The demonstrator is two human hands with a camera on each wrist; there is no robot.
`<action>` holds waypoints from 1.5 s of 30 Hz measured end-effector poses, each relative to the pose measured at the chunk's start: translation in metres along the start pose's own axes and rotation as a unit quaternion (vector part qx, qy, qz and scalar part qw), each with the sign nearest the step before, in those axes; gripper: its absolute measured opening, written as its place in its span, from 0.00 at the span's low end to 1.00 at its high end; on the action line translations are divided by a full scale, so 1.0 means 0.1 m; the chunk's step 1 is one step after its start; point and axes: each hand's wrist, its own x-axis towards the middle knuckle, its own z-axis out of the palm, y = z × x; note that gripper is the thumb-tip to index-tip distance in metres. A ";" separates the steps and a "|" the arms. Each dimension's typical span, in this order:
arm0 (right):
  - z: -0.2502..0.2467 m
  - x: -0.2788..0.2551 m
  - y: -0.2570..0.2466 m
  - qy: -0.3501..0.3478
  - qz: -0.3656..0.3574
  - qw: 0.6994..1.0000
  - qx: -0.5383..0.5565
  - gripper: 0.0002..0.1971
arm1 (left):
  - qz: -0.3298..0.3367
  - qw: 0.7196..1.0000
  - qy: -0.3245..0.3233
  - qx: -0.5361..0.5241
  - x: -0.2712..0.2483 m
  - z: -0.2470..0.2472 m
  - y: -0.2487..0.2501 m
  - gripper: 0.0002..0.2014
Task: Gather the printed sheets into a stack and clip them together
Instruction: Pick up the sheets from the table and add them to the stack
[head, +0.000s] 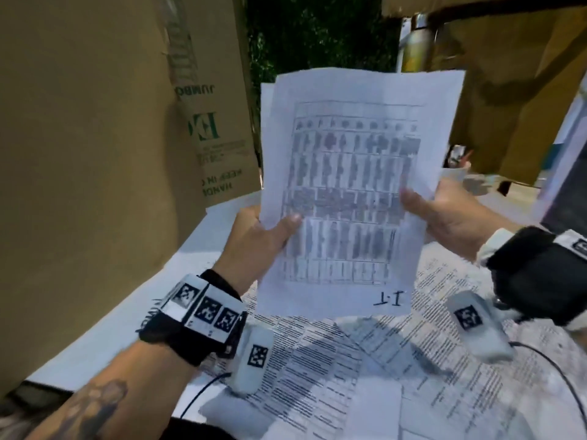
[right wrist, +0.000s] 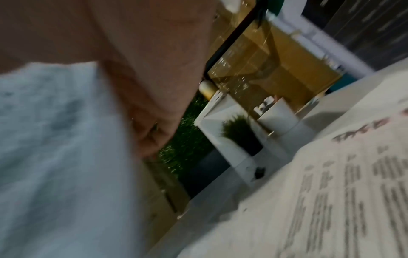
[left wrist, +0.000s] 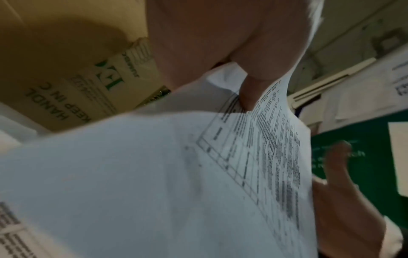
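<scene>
I hold a small stack of printed sheets (head: 346,185) upright above the table, its blank back toward me with a table print showing through and "I.T" handwritten near the bottom. My left hand (head: 263,239) pinches the stack's left edge, thumb on the front. My right hand (head: 444,214) pinches the right edge. The left wrist view shows the stack (left wrist: 154,174) with a finger (left wrist: 249,90) between two sheets. More printed sheets (head: 365,360) lie spread on the white table (head: 104,338) under my hands. No clip is visible.
A tall cardboard box (head: 95,138) stands close on the left, another cardboard box (head: 514,90) at the back right. A white cup (right wrist: 278,117) with small items and a small potted plant (right wrist: 240,132) sit at the table's far right. Cables hang from my wrists.
</scene>
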 end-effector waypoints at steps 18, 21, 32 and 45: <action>-0.36 0.25 0.67 -0.200 0.083 0.784 -0.582 0.08 | -0.131 0.971 0.104 -0.171 0.05 -0.50 -0.25 0.13; -0.67 0.30 0.29 -0.069 0.043 0.844 -0.530 0.10 | -0.125 0.972 0.076 -0.184 0.01 -0.46 -0.17 0.09; -0.49 0.04 -0.10 0.173 0.067 0.981 0.047 0.07 | -0.191 0.943 0.015 -0.271 0.02 0.09 -0.08 0.13; 0.21 -0.08 -0.14 0.048 0.028 0.995 0.082 0.32 | -0.052 0.974 0.016 -0.219 -0.08 -0.03 -0.03 0.29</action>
